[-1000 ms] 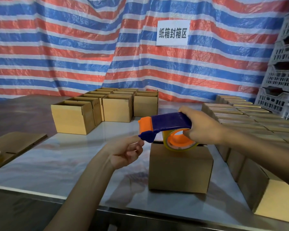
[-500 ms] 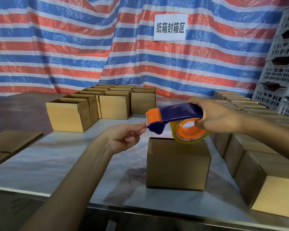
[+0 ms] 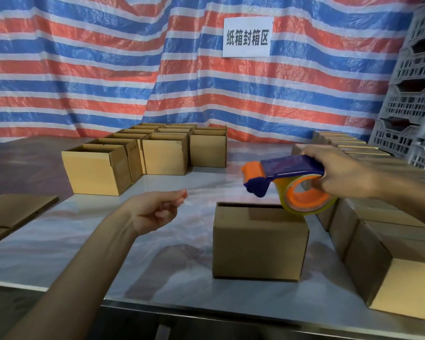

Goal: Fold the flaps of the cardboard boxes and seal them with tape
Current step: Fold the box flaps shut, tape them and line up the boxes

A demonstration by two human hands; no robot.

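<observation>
— What are your hands doing?
— My right hand (image 3: 346,175) grips the blue-and-orange plastic tape dispenser (image 3: 290,166). Its glossy roll is just over the matte cardboard box (image 3: 259,241) mid-table. My left hand (image 3: 155,209) pinches thumb to fingertips; whether on tape, I can't tell.
— Any writing?
— A white sign (image 3: 247,36): 纸箱封箱区. Bare marbled table (image 3: 59,246) lies left of the box.

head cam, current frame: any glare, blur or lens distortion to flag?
Head view: wide-angle bend at the edges, so the crates at right lean; the glossy table mirrors the tarp as soft coloured smears; left hand fingertips are slightly blurred; any clear tape between them and the tape dispenser in the right hand is too faint to see.
</observation>
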